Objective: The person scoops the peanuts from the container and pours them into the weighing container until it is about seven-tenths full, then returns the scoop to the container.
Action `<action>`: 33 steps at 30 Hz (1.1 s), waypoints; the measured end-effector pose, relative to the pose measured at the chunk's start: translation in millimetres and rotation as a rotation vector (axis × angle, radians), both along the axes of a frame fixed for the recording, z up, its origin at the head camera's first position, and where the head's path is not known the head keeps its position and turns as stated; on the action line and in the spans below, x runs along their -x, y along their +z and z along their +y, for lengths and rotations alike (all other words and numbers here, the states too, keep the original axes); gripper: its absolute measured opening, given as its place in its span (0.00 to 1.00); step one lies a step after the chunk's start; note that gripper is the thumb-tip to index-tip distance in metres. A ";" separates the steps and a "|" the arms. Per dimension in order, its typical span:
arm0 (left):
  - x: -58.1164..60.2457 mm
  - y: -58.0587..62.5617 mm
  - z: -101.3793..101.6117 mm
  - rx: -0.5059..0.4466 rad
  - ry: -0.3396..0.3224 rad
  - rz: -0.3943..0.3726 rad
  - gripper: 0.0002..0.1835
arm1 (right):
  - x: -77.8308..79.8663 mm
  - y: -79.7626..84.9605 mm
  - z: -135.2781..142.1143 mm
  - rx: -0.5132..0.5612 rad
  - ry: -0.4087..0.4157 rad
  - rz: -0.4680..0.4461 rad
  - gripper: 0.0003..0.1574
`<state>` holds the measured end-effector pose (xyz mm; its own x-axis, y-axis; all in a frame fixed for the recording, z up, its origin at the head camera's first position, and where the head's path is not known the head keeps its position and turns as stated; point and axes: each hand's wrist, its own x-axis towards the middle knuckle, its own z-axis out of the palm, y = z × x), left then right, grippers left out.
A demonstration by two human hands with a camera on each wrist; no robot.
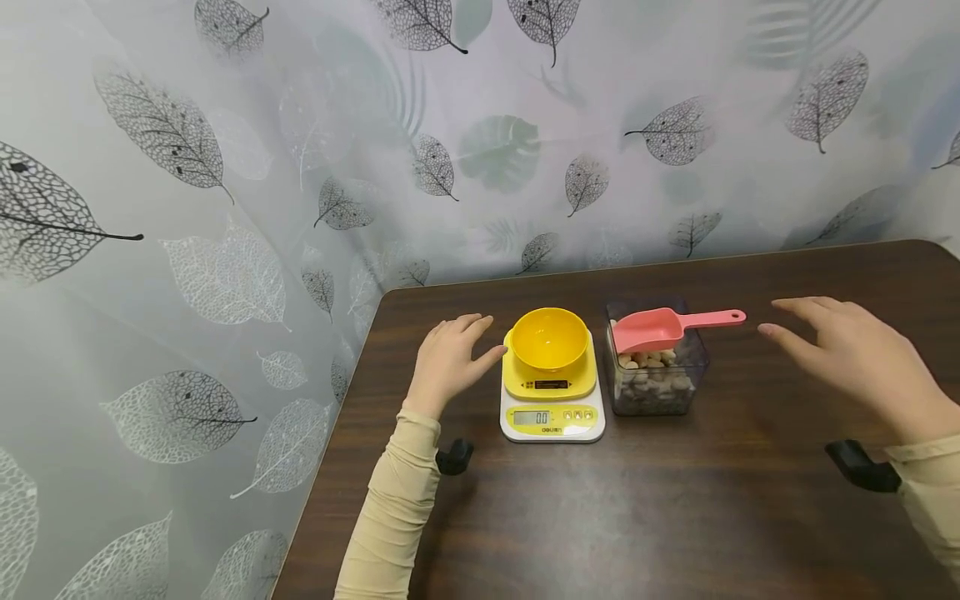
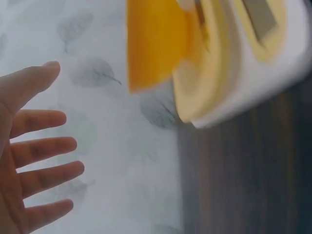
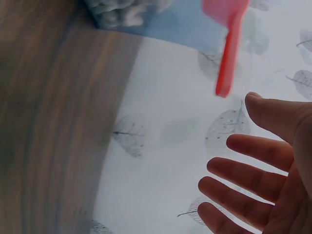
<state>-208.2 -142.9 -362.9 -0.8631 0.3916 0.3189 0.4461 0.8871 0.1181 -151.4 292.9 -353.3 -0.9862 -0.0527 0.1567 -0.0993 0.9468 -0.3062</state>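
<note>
A yellow bowl [image 1: 551, 337] sits on a yellow and white digital kitchen scale [image 1: 553, 422] whose display reads 0.0. Just left of the bowl is my left hand [image 1: 447, 358], holding nothing, its fingers and thumb spread in the left wrist view. To the right of the scale stands a clear square container [image 1: 654, 396] with pale nuts or beans [image 1: 647, 360] in it. A pink scoop [image 1: 651, 330] lies across its top, handle pointing right. My right hand [image 1: 858, 358] is a short way right of the handle's end, fingers spread and nothing in them.
The dark wooden table [image 1: 585, 517] extends towards me and to the right. Behind it and along its left side hangs a pale curtain [image 1: 300, 167] with a leaf print. Dark wrist mounts [image 1: 455, 457] stick out below both hands.
</note>
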 end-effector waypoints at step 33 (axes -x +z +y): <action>-8.3 -27.8 125.4 -0.550 -0.302 -0.377 0.38 | 24.9 -38.6 -43.9 0.625 -0.173 0.210 0.32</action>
